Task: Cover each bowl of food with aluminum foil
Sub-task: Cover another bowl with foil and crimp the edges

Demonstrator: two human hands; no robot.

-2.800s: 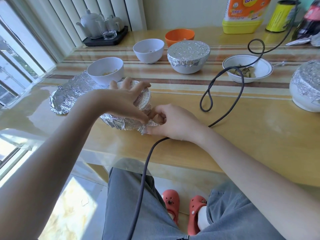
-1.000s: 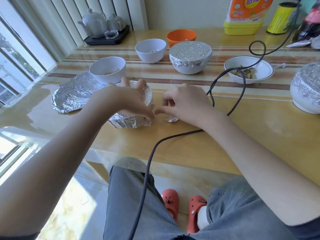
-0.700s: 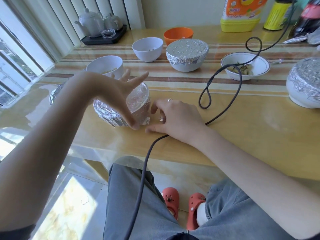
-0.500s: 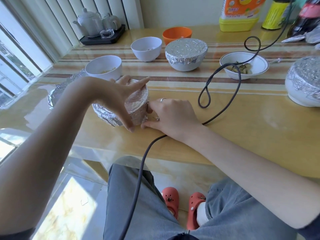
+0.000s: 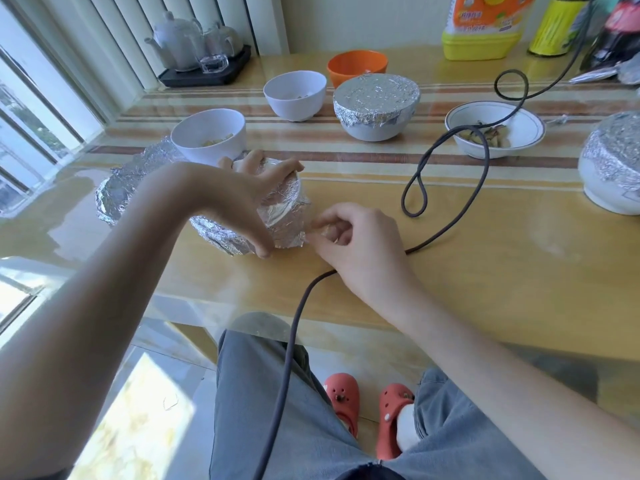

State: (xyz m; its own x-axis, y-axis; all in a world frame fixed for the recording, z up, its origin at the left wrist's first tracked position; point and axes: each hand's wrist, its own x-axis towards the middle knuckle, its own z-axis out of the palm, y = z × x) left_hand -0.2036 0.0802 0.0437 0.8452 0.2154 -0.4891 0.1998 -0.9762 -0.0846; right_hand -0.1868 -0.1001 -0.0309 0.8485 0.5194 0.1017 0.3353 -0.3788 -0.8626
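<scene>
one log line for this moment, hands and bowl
left hand: holds foil-wrapped bowl tilted | right hand: pinches foil edge at bowl's side | done: two bowls covered | left: four bowls open

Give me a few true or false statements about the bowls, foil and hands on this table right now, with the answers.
1. The left hand grips a foil-wrapped bowl that is tipped on its side. True.
2. The orange bowl is covered with foil. False: it is open.
3. A dark cable runs across the table. True.
4. The right hand holds the shallow rimmed bowl. False: it pinches foil at the tipped bowl's edge.
5. Every white bowl is covered. False: two deep white bowls and the shallow one are open.
</scene>
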